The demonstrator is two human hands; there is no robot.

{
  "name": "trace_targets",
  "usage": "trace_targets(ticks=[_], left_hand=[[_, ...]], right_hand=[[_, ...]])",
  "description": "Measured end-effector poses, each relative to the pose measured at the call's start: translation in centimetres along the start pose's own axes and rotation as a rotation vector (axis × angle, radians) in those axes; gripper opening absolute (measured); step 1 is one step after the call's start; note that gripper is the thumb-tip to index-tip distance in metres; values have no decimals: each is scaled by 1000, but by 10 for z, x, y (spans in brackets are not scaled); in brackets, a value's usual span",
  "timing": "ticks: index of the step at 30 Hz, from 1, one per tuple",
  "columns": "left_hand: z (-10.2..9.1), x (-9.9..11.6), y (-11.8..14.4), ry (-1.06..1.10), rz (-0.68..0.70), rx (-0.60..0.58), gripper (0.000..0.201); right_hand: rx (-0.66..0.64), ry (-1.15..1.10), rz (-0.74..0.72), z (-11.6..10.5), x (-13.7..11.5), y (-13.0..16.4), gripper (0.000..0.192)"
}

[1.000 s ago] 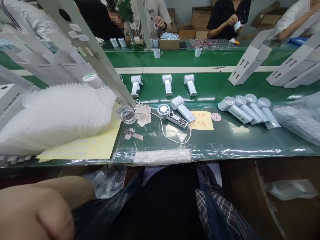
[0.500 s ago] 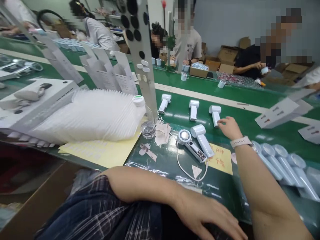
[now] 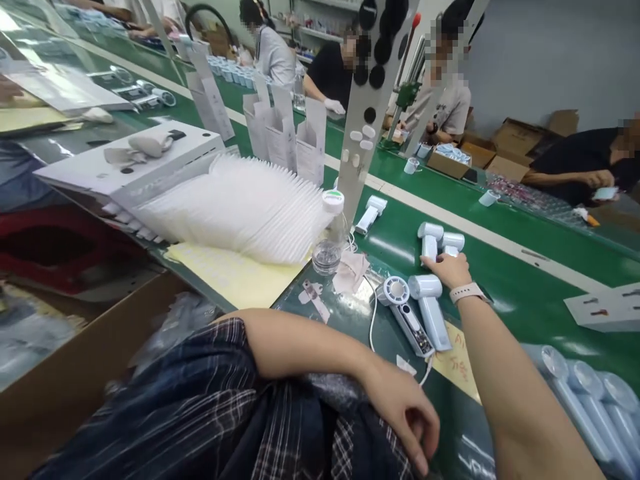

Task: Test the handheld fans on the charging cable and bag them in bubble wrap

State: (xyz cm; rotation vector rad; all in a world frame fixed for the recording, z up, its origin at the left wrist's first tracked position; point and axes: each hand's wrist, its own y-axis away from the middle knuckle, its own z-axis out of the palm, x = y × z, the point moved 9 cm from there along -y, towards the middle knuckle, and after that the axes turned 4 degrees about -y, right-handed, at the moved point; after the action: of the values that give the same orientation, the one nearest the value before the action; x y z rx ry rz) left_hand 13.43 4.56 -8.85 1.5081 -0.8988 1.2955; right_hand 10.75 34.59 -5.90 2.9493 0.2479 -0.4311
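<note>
My right hand (image 3: 453, 269) reaches across the green work surface and is closed around the lower ends of two pale blue handheld fans standing close together. Its thumb lies at the handle of the left fan (image 3: 430, 241); the fingers partly cover the right fan (image 3: 453, 241). Loosely curled over my lap, my left hand (image 3: 407, 413) has its fingers apart and shows nothing in them. Nearer me lie a handheld fan with its round grille up (image 3: 397, 291) and a cable at its end, and a wrapped fan (image 3: 431, 310) beside it.
Another fan (image 3: 371, 215) lies farther left. Several wrapped fans (image 3: 583, 387) line the right. A stack of white sleeves (image 3: 240, 207), a clear bottle (image 3: 329, 250) and a metal post (image 3: 363, 127) stand left. White boxes (image 3: 280, 137) and co-workers are across the belt.
The view has turned, shifting the scene to the right. My right hand has brought the right-hand fan leftward against its neighbour. My left hand's fingers have curled from a flatter pose.
</note>
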Motion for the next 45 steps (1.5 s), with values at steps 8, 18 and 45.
trace_targets(ticks=[8, 18, 45], left_hand=[[-6, 9, 13, -101, 228, 330, 21], [-55, 27, 33, 790, 557, 779, 83], [-101, 51, 115, 756, 608, 1053, 91]], right_hand=[[141, -301, -2, -45, 34, 62, 45], [316, -296, -372, -33, 50, 304, 70], [-352, -1148, -158, 14, -3, 298, 32]])
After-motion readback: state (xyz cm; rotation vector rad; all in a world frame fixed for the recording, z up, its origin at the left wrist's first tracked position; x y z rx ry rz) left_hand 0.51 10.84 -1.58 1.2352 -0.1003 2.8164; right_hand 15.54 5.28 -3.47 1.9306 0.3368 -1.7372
